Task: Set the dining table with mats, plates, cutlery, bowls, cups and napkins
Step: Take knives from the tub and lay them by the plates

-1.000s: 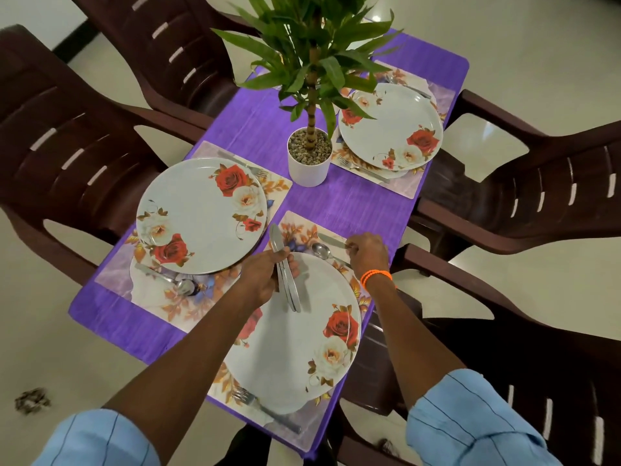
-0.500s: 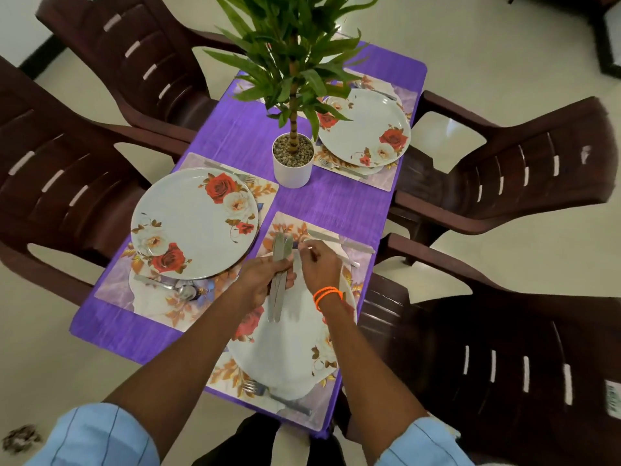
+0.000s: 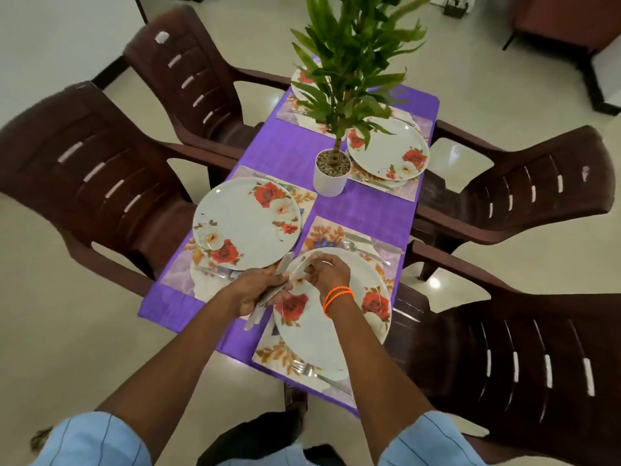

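**Both hands on the cutlery over the near plate**

The left hand (image 3: 258, 290) has its grip curled round a bundle of cutlery (image 3: 268, 294), handles pointing down toward the worktop's near-left edge. The right hand (image 3: 327, 272) pinches one piece from the bundle's top end; which piece cannot be told. Both hover over the left rim of the near plate (image 3: 331, 331), which sits on a mat (image 3: 279, 354) at the near-right corner of the worktop (image 3: 363, 213). A spoon (image 3: 364, 251) and knife (image 3: 373, 242) lie on the mat's far side, a fork (image 3: 319, 375) on its near side. A second plate (image 3: 247, 223) lies just left; a potted plant (image 3: 331, 176) stands mid-worktop.
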